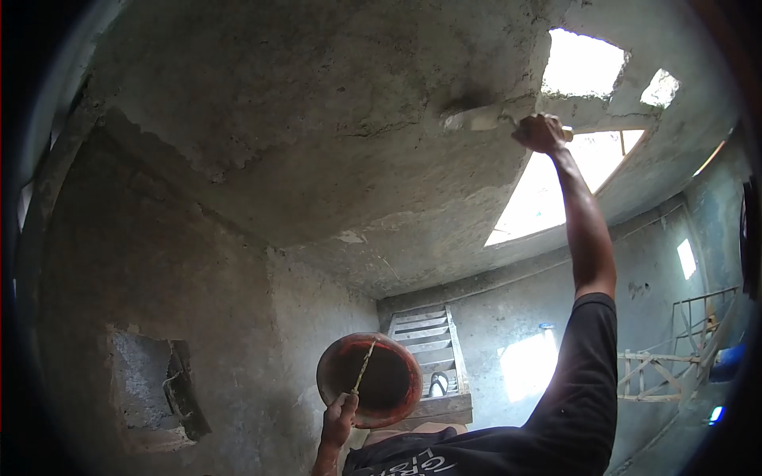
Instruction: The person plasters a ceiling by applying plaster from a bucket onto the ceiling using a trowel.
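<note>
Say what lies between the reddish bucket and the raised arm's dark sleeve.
In the head view, a wooden ladder with a sandal on it, then a bright patch on the wall, between bucket and sleeve.

Above and to the right of the right fingers (524,131) are a bright, roughly square opening (583,63) and a smaller, bright opening with ragged edges (660,89); a larger, bright four-sided opening (532,198) lies below them. A grey slatted ladder (425,334) is right of the left fingers (349,403), with a rough-edged wall recess (143,381) well to their left. Far below and right of the right fingers are a pale lattice frame (655,358) and an unclear blue object (726,363).
</note>
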Demonstrator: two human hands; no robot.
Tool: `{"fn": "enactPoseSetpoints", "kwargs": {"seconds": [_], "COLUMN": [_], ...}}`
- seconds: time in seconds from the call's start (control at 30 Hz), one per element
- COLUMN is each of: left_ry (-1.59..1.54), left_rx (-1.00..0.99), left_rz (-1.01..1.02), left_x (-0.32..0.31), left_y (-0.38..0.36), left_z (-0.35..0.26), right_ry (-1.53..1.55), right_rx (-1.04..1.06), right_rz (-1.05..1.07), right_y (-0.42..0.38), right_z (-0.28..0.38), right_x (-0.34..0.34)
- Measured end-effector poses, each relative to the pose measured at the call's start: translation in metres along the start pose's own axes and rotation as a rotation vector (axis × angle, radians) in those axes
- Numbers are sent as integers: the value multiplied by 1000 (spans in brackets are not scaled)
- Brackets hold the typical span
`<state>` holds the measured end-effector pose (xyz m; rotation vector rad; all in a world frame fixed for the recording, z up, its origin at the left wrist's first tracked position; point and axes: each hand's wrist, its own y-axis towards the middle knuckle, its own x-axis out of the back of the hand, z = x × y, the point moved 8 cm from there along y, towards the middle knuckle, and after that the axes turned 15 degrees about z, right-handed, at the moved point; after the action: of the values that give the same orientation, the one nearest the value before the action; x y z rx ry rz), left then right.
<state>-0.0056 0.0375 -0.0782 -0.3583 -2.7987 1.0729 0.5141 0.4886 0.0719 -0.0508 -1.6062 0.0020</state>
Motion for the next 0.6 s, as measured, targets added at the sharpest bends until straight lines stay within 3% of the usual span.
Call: {"fn": "enactPoseSetpoints", "kwargs": {"seconds": [0.23,0.3,0.33,0.43,0.6], "left_ry": [6,3,1,-51,9], "left_rx": [11,13,18,0,13], "left_rz": [-16,-24,-24,-10,-8], "left_x": [0,2,2,-4,1], "left_y": [0,1,-1,-2,0], "left_z": [3,4,4,-5,4], "right_ry": [44,-107,41,100,67], "right_rx": [-50,-34,-48,-56,23], "right_rz": [27,-207,-165,-180,-155], "right_y": [17,12,10,6,-4], "right_z": [14,13,5,-7,16], "right_x": [-24,11,26,50,10]}}
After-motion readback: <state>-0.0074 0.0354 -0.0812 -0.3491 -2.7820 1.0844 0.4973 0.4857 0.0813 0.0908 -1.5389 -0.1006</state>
